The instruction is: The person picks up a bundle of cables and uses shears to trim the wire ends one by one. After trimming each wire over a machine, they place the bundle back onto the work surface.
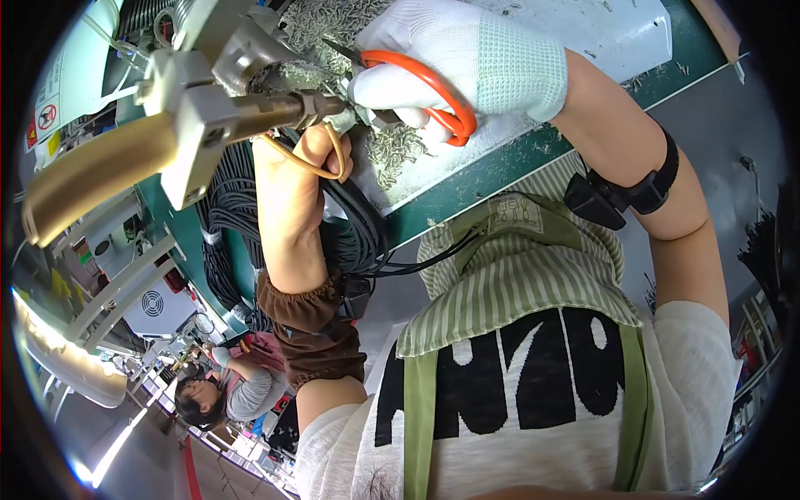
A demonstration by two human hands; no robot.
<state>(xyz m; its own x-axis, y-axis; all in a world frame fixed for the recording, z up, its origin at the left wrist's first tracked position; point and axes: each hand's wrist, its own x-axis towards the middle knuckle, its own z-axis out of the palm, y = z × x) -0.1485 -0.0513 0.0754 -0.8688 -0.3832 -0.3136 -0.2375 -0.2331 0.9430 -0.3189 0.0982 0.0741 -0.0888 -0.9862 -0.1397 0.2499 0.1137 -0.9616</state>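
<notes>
1. Head view: the orange-handled scissors (457, 102) are above a white tray (508, 137) at the top centre, their dark blades pointing left.
2. The right hand (417, 29), in a white glove, has its grip closed around the scissors, with an orange loop standing out below the fingers.
3. The left hand (315, 145) is bare, its fingers curled just left of the blades; I cannot tell what, if anything, its grip holds. A tan loop (308, 168) lies across it.
4. Small grey clippings (392, 158) are heaped in the tray, beneath and beside both hands.
5. A brass-coloured metal fixture (104, 171) with a silver block reaches in from the left, its tip near the left hand.
6. Bundled black cables (229, 187) lie left of the left forearm, on the green counter (454, 185).
7. Farther off, at lower left, a co-worker (254, 396) in a grey top is bent forward.
</notes>
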